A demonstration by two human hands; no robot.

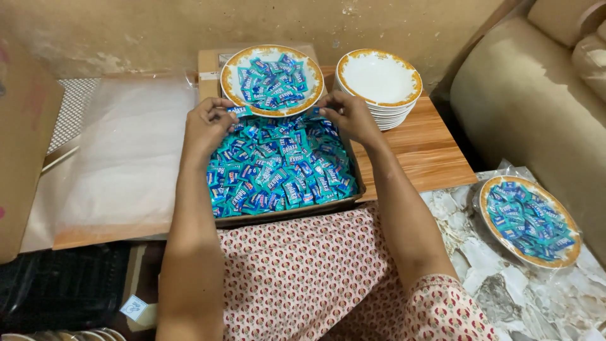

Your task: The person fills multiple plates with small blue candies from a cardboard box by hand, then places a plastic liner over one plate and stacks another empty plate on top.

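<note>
Nearby, empty plate stack (379, 79) right of candy-filled plate (272, 80).

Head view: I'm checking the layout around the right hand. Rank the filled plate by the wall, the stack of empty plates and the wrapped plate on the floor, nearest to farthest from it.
1. Filled plate, just left of the right hand, fingertips at its rim.
2. Stack of empty plates, just behind the hand, to its right.
3. Wrapped plate, far right, on the marble floor.
</note>
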